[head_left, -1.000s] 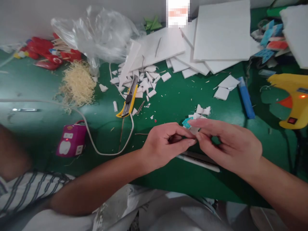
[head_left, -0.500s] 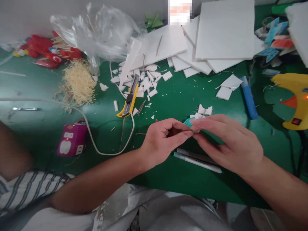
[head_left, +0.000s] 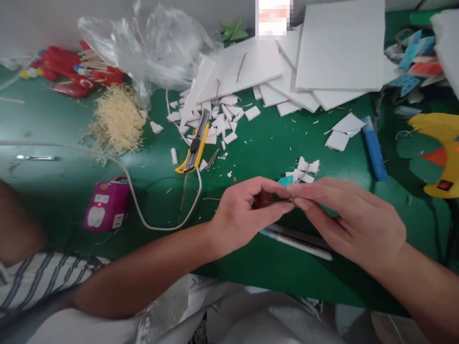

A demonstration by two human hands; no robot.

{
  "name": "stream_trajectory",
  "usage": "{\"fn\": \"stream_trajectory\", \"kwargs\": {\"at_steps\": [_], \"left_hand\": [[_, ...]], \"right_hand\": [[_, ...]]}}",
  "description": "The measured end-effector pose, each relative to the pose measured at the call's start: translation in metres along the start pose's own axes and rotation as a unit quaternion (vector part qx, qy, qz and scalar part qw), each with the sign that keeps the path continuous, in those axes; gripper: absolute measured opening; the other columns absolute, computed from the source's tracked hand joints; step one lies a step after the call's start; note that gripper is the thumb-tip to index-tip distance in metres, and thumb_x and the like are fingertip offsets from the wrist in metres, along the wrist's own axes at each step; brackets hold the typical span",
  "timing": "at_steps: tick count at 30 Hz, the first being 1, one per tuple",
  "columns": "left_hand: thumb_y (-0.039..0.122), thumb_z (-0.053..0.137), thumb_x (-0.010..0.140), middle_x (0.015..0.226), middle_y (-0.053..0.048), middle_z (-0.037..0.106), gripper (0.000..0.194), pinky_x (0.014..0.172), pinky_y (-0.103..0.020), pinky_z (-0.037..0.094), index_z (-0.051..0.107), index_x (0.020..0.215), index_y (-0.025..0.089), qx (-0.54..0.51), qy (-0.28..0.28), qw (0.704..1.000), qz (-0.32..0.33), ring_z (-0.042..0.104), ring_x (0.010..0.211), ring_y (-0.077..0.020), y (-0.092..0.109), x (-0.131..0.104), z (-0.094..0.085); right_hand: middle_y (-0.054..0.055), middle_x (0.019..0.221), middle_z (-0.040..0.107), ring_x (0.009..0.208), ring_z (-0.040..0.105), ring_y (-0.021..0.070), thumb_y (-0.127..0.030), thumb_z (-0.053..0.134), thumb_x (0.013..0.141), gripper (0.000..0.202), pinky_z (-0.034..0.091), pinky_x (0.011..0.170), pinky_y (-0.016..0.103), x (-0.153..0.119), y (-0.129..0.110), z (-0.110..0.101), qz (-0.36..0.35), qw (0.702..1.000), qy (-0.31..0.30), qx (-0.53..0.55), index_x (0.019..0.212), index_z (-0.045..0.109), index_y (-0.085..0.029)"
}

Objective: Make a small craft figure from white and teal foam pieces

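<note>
My left hand [head_left: 247,210] and my right hand [head_left: 358,222] meet fingertip to fingertip above the green table. Both are closed in a pinch on a thin brown strand [head_left: 291,201], mostly covered by the fingers, so its exact kind is unclear. Just beyond the fingertips shows a turquoise patterned piece [head_left: 286,180]; whether the fingers touch it I cannot tell. Small white foam scraps [head_left: 304,165] lie behind it. Beneath the hands are slim pens [head_left: 297,241], partly hidden by my right hand.
A yellow box cutter [head_left: 195,143] lies beside white foam offcuts [head_left: 224,119]. Foam boards [head_left: 339,48] are stacked at the back. A white cable [head_left: 143,217] loops near a purple power adapter [head_left: 106,205]. On the right are a blue stick-like tool [head_left: 375,150] and a yellow glue gun [head_left: 446,157].
Both hands have shifted slightly to the right, still pinching together. Less of the turquoise piece's edge is covered by my fingers. The whole view has moved a little.
</note>
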State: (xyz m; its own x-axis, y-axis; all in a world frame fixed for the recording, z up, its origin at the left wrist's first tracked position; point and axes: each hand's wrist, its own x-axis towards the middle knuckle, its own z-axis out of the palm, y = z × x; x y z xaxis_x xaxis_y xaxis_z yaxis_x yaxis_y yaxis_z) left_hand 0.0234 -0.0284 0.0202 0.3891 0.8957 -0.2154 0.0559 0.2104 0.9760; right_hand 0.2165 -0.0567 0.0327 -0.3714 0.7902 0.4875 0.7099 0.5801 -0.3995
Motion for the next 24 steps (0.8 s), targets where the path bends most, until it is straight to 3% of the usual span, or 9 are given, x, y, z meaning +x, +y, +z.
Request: {"fn": "stream_trajectory", "kwargs": {"at_steps": [4, 10, 15, 20, 24], "left_hand": [[0.021, 0.078, 0.076, 0.055, 0.008, 0.051, 0.005, 0.044, -0.015, 0.034, 0.074, 0.079, 0.019, 0.008, -0.007, 1.000, 0.020, 0.041, 0.049, -0.0050, 0.002, -0.001, 0.001], [0.020, 0.076, 0.077, 0.059, 0.005, 0.061, 0.008, 0.046, -0.015, 0.037, 0.072, 0.070, 0.018, -0.005, -0.019, 1.000, 0.007, 0.046, 0.050, -0.0049, 0.004, 0.000, 0.001], [0.030, 0.079, 0.076, 0.060, 0.001, 0.063, 0.014, 0.047, -0.018, 0.036, 0.075, 0.073, 0.017, -0.014, 0.022, 0.999, -0.018, 0.047, 0.052, -0.0070, 0.002, 0.004, -0.002], [0.029, 0.079, 0.075, 0.061, 0.002, 0.065, 0.012, 0.045, -0.017, 0.036, 0.075, 0.074, 0.018, -0.041, 0.007, 0.999, -0.020, 0.047, 0.052, -0.0062, 0.000, 0.004, -0.002], [0.028, 0.080, 0.075, 0.068, 0.001, 0.071, 0.010, 0.050, -0.017, 0.045, 0.075, 0.075, 0.019, -0.051, 0.009, 0.999, -0.016, 0.055, 0.058, -0.0077, -0.002, 0.003, 0.000]], "right_hand": [[-0.003, 0.089, 0.080, 0.072, 0.075, 0.0116, -0.009, 0.057, 0.096, 0.028, 0.061, 0.062, 0.021, 0.002, 0.004, -0.001, -0.021, 0.999, -0.019, 0.022, 0.114, 0.066, -0.028], [-0.003, 0.085, 0.080, 0.066, 0.074, 0.0128, -0.010, 0.054, 0.096, 0.033, 0.060, 0.057, 0.022, 0.001, 0.003, -0.005, -0.023, 0.999, -0.028, 0.024, 0.119, 0.064, -0.030], [0.004, 0.102, 0.079, 0.088, 0.076, 0.0177, -0.015, 0.064, 0.093, 0.045, 0.065, 0.075, 0.030, 0.001, 0.008, -0.005, 0.007, 0.998, 0.015, 0.064, 0.136, 0.056, -0.026], [0.003, 0.104, 0.079, 0.096, 0.075, 0.0141, -0.007, 0.070, 0.087, 0.041, 0.064, 0.085, 0.025, 0.001, 0.009, 0.002, -0.032, 0.999, 0.026, 0.029, 0.123, 0.059, -0.023], [-0.001, 0.102, 0.080, 0.086, 0.076, 0.0119, -0.005, 0.068, 0.089, 0.037, 0.064, 0.079, 0.022, 0.001, 0.004, 0.005, -0.034, 0.999, 0.016, 0.013, 0.119, 0.063, -0.026]]}}
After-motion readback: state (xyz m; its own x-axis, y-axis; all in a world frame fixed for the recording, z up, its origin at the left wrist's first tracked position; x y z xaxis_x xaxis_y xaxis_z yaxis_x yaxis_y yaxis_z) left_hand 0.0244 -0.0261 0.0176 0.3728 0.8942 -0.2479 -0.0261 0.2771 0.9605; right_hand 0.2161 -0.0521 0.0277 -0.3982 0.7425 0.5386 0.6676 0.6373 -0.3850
